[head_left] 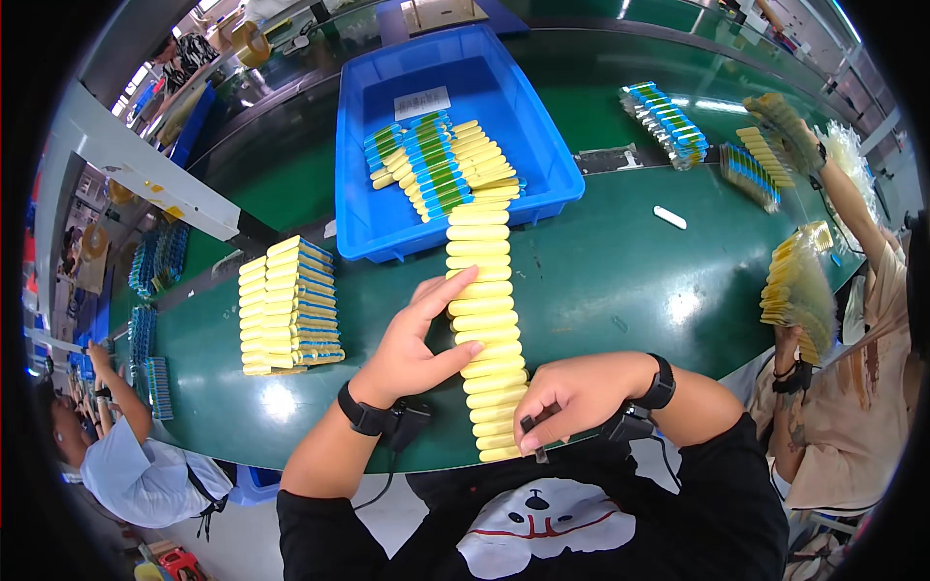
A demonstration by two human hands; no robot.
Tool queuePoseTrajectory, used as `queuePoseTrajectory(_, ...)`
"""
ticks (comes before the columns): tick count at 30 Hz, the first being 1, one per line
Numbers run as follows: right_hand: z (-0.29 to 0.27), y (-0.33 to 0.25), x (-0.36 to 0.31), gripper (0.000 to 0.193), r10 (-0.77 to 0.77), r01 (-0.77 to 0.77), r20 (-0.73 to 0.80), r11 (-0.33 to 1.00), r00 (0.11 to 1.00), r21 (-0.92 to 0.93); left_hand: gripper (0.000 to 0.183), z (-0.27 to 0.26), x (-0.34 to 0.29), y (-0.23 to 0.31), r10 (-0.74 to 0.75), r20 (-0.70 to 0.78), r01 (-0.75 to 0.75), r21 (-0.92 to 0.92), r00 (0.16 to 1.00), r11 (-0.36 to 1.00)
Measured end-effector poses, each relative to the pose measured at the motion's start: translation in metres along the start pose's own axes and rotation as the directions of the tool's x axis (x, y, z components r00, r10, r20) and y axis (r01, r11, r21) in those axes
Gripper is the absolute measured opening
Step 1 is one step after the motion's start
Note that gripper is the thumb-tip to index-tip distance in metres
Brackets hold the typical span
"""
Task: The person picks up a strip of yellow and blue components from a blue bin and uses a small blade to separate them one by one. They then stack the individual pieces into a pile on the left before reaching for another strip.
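Note:
A long row of yellow round-ended pieces (485, 317), laid flat side by side, runs from the blue tray towards me. My left hand (415, 341) rests at its left edge, thumb and forefinger spread apart and touching the pieces. At the near end, my right hand (573, 399) is closed with the fingertips pinched on a small dark strip (531, 426), its kind unclear. That hand is just right of the row's lowest pieces. Inside the blue tray (554, 179) lie more yellow pieces (480, 155), some in blue-and-green wrapping.
Stacked yellow pieces (281, 308) stand left of my left hand. One white piece (669, 217) lies on the green table (620, 290) at right. Wrapped bundles (664, 124) lie farther back. A co-worker's hand (787, 351) at right holds a fanned bundle; another person (145, 465) works at left.

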State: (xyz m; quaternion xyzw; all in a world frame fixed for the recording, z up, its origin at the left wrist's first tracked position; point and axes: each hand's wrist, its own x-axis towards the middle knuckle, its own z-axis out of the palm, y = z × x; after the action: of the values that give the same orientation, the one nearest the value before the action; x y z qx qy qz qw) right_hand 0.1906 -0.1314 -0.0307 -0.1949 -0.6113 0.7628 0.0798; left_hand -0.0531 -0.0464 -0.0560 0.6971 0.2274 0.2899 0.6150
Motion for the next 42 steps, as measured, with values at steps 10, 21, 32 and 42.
queuePoseTrajectory(10, -0.019, 0.003, -0.001, 0.026, 0.169, -0.169, -0.075, 0.986, 0.983, 0.008, 0.086, -0.001, 0.001, -0.008, -0.001, -0.087, 0.062, 0.697, 0.996, 0.715)
queuePoseTrajectory(21, -0.046, 0.021, 0.014, 0.017, -0.342, 0.362, -0.659, 0.925, 0.67, -0.112, 0.088, -0.003, 0.002, -0.015, 0.017, -0.105, 0.061, 0.689, 0.994, 0.722)
queuePoseTrajectory(32, -0.044, 0.02, 0.03, 0.018, -0.544, -0.059, -0.648, 0.74, 0.533, -0.67, 0.091, -0.001, 0.002, -0.015, 0.005, -0.116, 0.077, 0.687, 0.993, 0.722)
queuePoseTrajectory(42, -0.038, 0.018, 0.008, 0.014, -0.47, 0.258, -0.736, 0.883, 0.487, -0.393, 0.082, 0.002, -0.007, 0.003, 0.205, -0.048, -0.136, 0.597, 0.978, 0.791)
